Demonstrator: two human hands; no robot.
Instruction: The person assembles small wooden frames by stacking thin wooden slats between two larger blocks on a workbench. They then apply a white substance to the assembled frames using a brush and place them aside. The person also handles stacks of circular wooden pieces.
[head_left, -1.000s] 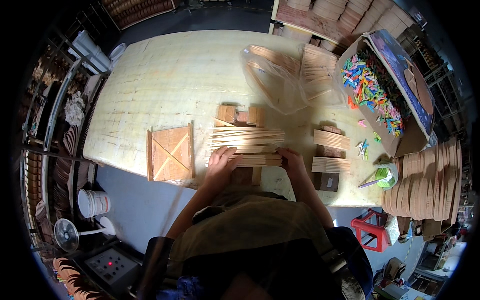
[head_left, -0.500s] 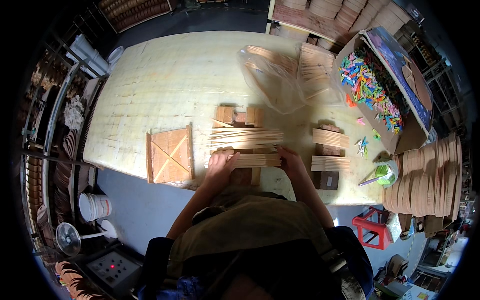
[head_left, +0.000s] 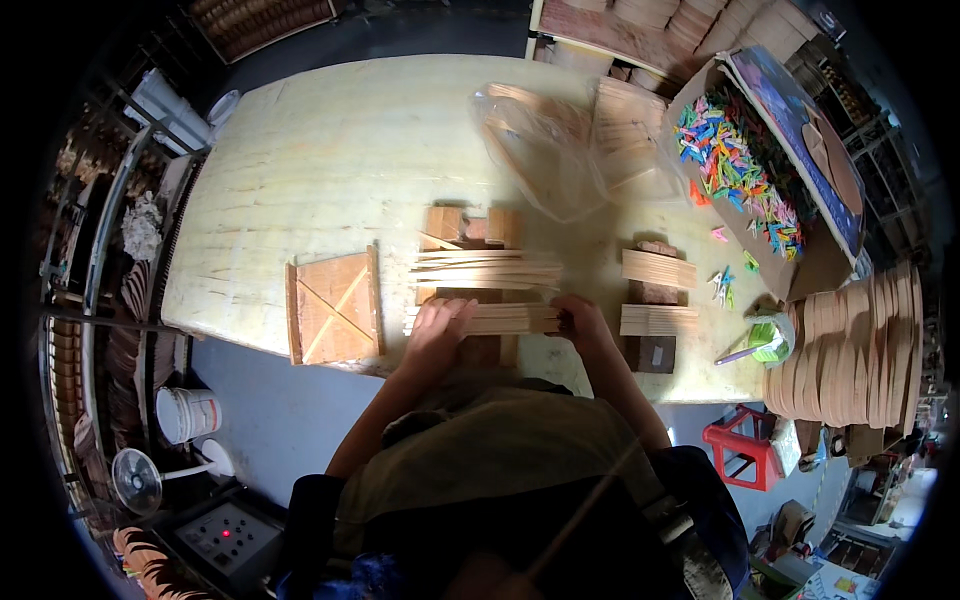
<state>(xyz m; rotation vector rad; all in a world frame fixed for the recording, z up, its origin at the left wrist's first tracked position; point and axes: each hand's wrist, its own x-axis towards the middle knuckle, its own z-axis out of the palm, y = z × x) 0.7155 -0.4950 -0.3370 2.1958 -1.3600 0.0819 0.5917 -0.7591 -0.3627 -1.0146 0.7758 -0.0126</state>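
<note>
My left hand (head_left: 438, 325) lies over the left part of a near bundle of thin wooden strips (head_left: 510, 319), its fingers closed round it. At the bundle's right end, my right hand (head_left: 580, 322) has its fingertips drawn together on the strip ends. Just beyond lies a second, looser bundle of strips (head_left: 485, 270), slightly fanned. Both bundles rest across wooden blocks (head_left: 503, 226) on the table. To the right, two short stacks of strips (head_left: 658, 268) lie across dark blocks (head_left: 650, 355). Left of my hands is a wooden panel with crossed strips (head_left: 335, 315).
Plastic bags of strips (head_left: 545, 150) lie at the back of the table (head_left: 330, 150). A cardboard box (head_left: 728, 238) of coloured clothespins (head_left: 740, 170) stands at the right, near a green cup (head_left: 770, 342). Beyond the right edge are stacked curved wooden pieces (head_left: 850, 345) and a red stool (head_left: 740, 450).
The view has shifted slightly. Both hands remain at the near bundle. A thin light-coloured streak now crosses in front of my lap; I cannot make out what it is.
</note>
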